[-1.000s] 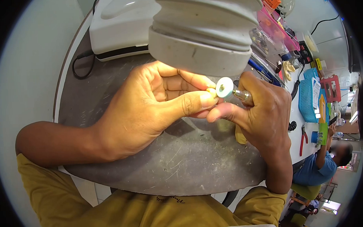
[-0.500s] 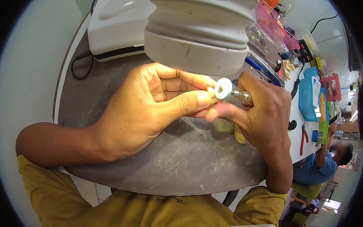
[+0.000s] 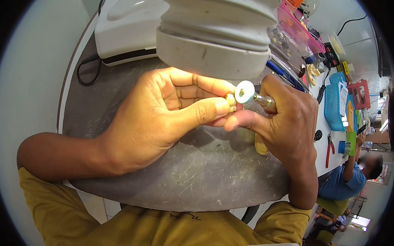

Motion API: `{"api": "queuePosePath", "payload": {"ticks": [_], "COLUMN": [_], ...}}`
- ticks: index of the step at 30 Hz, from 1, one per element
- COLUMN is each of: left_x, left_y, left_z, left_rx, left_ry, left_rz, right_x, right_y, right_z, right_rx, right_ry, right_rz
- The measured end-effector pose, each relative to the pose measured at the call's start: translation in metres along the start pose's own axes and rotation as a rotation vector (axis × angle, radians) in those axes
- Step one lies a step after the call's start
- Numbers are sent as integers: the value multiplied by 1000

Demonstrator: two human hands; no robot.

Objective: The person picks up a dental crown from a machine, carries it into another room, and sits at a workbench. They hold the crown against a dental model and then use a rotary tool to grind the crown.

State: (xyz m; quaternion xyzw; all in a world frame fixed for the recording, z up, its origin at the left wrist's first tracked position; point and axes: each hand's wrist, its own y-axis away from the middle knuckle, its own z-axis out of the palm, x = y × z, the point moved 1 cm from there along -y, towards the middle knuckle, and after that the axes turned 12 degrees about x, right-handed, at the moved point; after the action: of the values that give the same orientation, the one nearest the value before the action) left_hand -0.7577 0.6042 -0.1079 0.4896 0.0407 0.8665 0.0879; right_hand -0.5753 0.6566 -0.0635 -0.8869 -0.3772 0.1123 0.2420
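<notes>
Between thumb and fingertips, my left hand pinches a small yellowish piece. My right hand is wrapped round a metal rotary handpiece, whose tip carries a pale round disc. The disc stands close to the right side of the small piece; whether they touch I cannot tell. My right thumb reaches below the disc, near the left fingertips. Bright light falls on the piece and the disc.
A ribbed grey hose hood hangs just above my hands. Behind left is a white machine. Pens, a dental model, blue basket and red pliers lie right. A person in blue sits far right.
My right hand has shifted slightly right, and the disc has moved a little up and right, with more of its face showing. My left hand has hardly moved.
</notes>
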Motion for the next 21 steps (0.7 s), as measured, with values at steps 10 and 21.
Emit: {"api": "queuePosePath", "payload": {"ticks": [10, 21], "left_x": [-1, 4], "left_y": [-1, 0], "left_z": [-2, -1], "left_rx": [-10, -35], "left_ry": [-37, 78], "left_rz": [-20, -149], "right_x": [2, 7], "right_y": [0, 2], "right_z": [1, -1], "right_rx": [-43, -68], "right_ry": [-41, -34], "right_rz": [-21, -11]}}
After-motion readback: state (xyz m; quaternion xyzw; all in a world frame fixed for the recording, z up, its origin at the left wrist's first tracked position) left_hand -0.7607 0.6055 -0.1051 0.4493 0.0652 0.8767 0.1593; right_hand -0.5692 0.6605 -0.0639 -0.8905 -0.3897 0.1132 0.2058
